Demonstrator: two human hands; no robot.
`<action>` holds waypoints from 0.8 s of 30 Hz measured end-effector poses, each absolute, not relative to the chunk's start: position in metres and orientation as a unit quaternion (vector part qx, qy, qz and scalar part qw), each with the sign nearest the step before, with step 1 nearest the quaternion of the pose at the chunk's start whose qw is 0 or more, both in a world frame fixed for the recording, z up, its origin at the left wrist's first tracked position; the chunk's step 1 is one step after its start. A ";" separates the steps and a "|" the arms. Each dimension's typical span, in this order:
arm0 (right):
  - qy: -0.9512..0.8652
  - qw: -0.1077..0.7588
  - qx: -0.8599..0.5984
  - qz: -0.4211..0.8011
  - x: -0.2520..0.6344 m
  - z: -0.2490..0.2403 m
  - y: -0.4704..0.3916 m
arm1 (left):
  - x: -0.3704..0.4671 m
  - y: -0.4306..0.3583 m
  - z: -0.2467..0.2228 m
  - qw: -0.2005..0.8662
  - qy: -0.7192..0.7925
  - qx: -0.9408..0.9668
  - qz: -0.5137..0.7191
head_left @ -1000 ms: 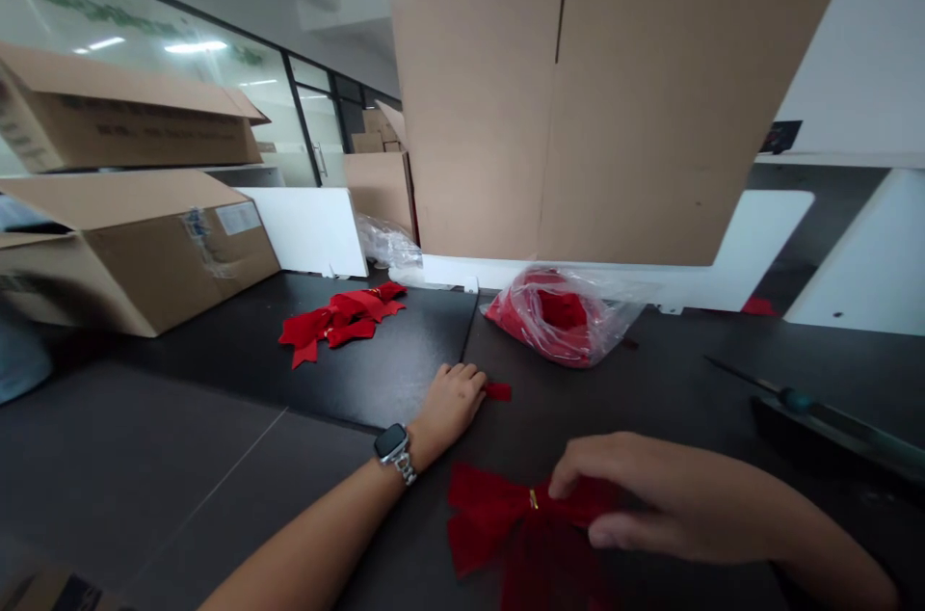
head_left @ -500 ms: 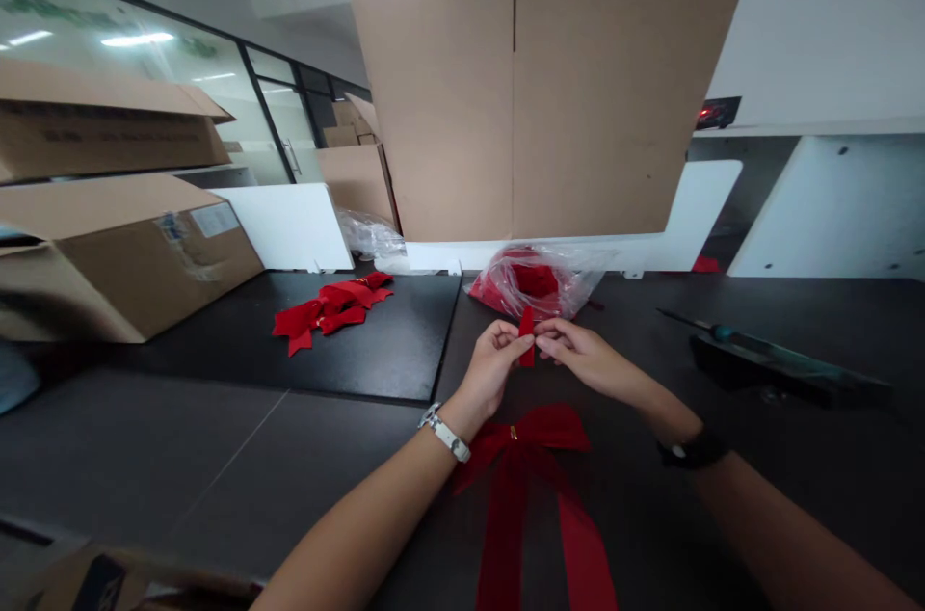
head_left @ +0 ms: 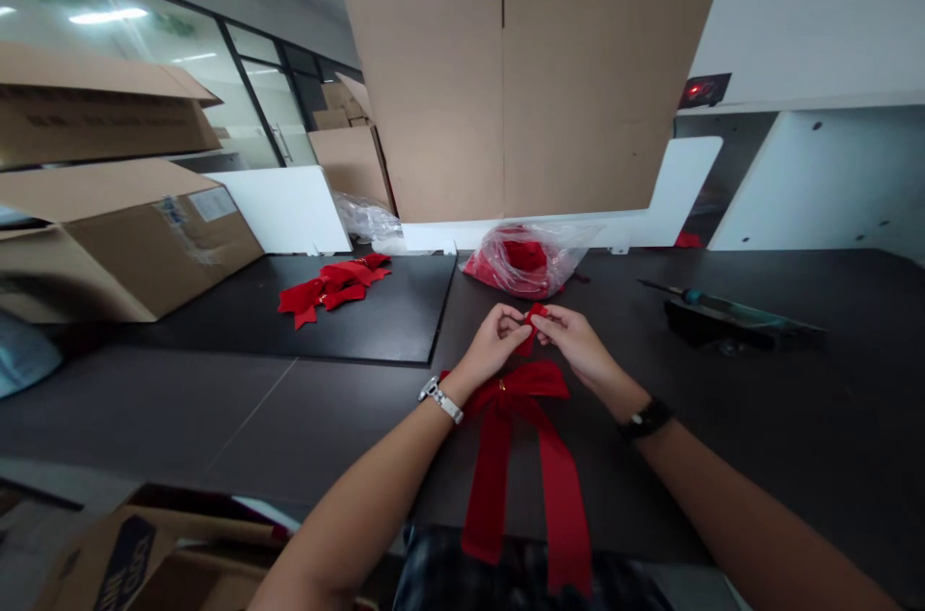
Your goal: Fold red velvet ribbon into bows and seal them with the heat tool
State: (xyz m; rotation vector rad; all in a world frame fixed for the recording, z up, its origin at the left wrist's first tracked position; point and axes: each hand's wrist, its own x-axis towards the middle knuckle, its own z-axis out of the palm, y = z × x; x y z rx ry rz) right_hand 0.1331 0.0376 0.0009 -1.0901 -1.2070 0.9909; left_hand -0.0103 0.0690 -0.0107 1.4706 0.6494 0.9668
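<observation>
Between my two hands is a short piece of red ribbon (head_left: 533, 314), pinched at its upper part, its lower end hanging free. My left hand (head_left: 498, 341) has thumb and fingers closed on it from the left. From the right, my right hand (head_left: 574, 341) grips the same piece with thumb and fingertips. Just below my hands lies a large red bow (head_left: 535, 381) with a small gold tie at its centre; its two long tails run over the table's front edge. Behind my hands a clear plastic bag (head_left: 570, 245) holds red pieces.
Several small red bows (head_left: 336, 286) lie on a black board (head_left: 390, 327) at the left. A tool with a thin tip (head_left: 669, 290) rests on a dark stand (head_left: 729, 332) at the right. Cardboard boxes (head_left: 180, 235) stand far left; a large cardboard panel (head_left: 549, 71) rises behind.
The ribbon piece was held upright and straight; now it is tilted and folded between my fingertips. My view has tipped downward, showing more of the bow's tails.
</observation>
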 end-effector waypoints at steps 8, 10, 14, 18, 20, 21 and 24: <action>-0.521 0.586 -0.455 0.421 0.124 -0.002 0.032 | -0.029 0.059 -0.008 0.170 0.319 0.855 0.371; -0.528 0.585 -0.452 0.418 0.123 -0.002 0.031 | -0.033 0.057 -0.006 0.119 0.314 0.879 0.339; -0.528 0.596 -0.452 0.402 0.125 -0.004 0.033 | -0.036 0.059 -0.004 0.088 0.313 0.884 0.337; -0.513 0.612 -0.455 0.393 0.127 -0.006 0.036 | -0.035 0.060 -0.003 0.061 0.296 0.890 0.341; -0.506 0.612 -0.456 0.402 0.127 -0.007 0.036 | -0.034 0.059 -0.004 0.064 0.291 0.896 0.330; -0.502 0.611 -0.456 0.409 0.127 -0.008 0.036 | -0.034 0.059 -0.004 0.071 0.291 0.898 0.324; -0.493 0.603 -0.450 0.436 0.125 -0.011 0.034 | -0.031 0.059 -0.008 0.104 0.298 0.896 0.313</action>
